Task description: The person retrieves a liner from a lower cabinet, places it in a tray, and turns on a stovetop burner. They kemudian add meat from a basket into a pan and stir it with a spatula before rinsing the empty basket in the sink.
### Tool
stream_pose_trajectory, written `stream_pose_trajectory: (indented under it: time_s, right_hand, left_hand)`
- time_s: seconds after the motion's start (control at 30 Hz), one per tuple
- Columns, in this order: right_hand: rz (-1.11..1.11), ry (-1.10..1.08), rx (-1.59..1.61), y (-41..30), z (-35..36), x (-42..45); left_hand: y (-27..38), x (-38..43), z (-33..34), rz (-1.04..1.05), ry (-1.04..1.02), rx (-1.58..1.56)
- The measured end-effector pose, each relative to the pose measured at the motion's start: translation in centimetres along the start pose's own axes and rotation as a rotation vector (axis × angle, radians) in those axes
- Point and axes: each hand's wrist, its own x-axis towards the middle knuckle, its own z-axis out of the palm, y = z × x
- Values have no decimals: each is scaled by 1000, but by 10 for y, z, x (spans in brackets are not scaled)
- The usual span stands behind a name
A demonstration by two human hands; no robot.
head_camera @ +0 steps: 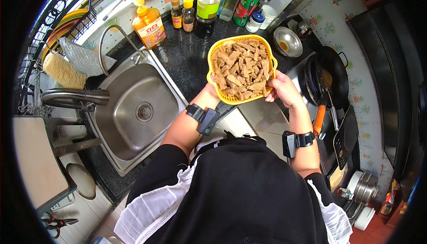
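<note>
A yellow plastic basket [230, 100] full of brown strips of what looks like meat [242, 67] is held up in front of me, near the corner of the black counter. My right hand [282, 88] grips its lower right rim, thumb over the edge and fingers beneath. At the lower left side, my left hand [212, 91] supports the basket, its fingers mostly hidden under it. Both wrists carry strapped black devices.
To the left lies a stainless steel sink [143, 110] with a faucet [76, 97]. Sauce bottles [206, 13] and a dish soap bottle [149, 27] line the back wall. A metal bowl [288, 42] and a black wok [338, 77] stand at right.
</note>
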Motion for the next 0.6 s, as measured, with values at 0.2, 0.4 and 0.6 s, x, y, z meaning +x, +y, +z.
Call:
stream_pose_trajectory:
  time_s: [0.2,0.4,0.6]
  right_hand:
    - [-4,-78,57,-14,20,-7]
    - [-84,61,150,-24,2,-5]
    - [-134,231,235,-51,-38,-22]
  left_hand:
    - [-28,-17,-22,18,-24,-15]
    - [4,-76,-78,-31,55,248]
    - [108,-116,-67,989,1035,1481]
